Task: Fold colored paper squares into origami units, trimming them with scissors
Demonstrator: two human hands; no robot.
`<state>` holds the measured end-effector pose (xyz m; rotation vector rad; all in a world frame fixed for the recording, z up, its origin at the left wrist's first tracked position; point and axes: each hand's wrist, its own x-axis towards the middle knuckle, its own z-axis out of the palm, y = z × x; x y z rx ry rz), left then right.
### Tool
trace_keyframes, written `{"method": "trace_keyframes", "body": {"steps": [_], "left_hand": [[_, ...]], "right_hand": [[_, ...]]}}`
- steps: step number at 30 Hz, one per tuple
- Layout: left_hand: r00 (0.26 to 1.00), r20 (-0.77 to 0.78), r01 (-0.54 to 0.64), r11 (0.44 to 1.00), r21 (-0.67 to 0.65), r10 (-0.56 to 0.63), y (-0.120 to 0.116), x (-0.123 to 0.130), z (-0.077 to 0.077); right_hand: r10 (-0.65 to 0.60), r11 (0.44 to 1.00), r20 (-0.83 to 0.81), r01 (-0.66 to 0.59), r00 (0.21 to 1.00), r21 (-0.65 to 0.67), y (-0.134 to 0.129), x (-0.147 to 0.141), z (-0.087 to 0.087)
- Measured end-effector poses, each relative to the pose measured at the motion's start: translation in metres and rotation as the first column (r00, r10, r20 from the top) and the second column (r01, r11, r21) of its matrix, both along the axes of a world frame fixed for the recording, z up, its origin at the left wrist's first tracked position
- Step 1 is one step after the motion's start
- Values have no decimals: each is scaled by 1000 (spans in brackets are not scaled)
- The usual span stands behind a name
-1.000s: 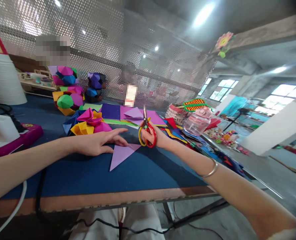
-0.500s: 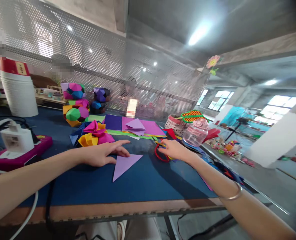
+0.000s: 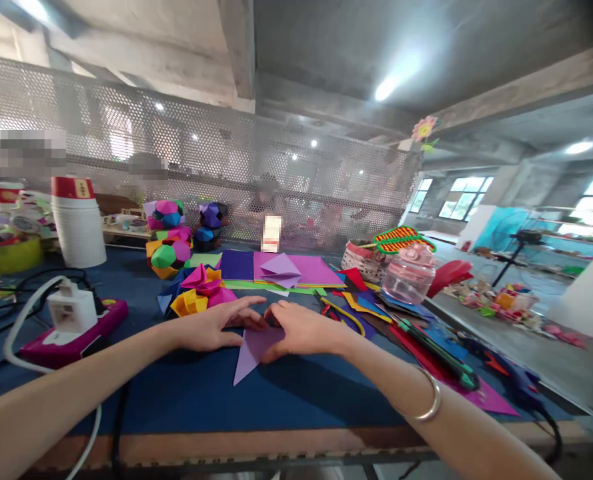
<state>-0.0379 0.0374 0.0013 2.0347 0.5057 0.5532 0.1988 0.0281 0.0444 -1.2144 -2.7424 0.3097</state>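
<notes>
Head view of two bare hands at work on a dark blue tabletop (image 3: pixel 326 413). The lilac paper triangle (image 3: pixel 249 363) lies on the tabletop before the person, between the two hands, its free point directed toward the near edge. The left hand (image 3: pixel 219 325) is open, palm down, its fingers reaching over the upper left part of the sheet. The right hand (image 3: pixel 303 330) is curled, thumb and fingers over the right part of the same sheet; whether it pinches the paper cannot be told. A silver bangle (image 3: pixel 435 400) encircles the right forearm.

Right of the right hand lie scissors with red and yellow handles (image 3: pixel 351 315). Beyond the hands, a folded lilac piece (image 3: pixel 281 270) rests on magenta sheets (image 3: pixel 321 270); beside these is a dark purple sheet (image 3: pixel 239 265). Near the left hand stands a yellow, pink and blue folded-paper piece (image 3: pixel 191 303).

Lettering: the stacked paper cups (image 3: pixel 80 233) at left carry a red band with a pale panel of small dark characters, too small to read. The magenta power strip (image 3: pixel 113 317) bears a yellow mark, likewise illegible. The clear pink-lidded bottle (image 3: pixel 409 279) stands at right, near a woven basket (image 3: pixel 361 260).
</notes>
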Motion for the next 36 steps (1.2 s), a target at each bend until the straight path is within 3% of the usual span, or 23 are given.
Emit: {"method": "trace_keyframes", "body": {"steps": [8,14,20,28,36], "left_hand": [[972,79,-217,975,-44,220,1,2,4],[915,111,-371,918,-142,387,-10,8,16],[900,131,-371,888,-272,416,-17,25,19],[911,125,-340,886,-316,394,-1,50,26],[907,127,-340,877,-338,401,-2,42,18]], "right_hand": [[14,998,-255,-30,967,-57,12,12,-18],[44,998,-486,-15,873,62,16,8,-25],[118,978,-550,0,827,210,15,6,-33],[146,934,-582,82,800,347,22,14,-34],[178,925,-614,81,769,370,23,13,-35]]}}
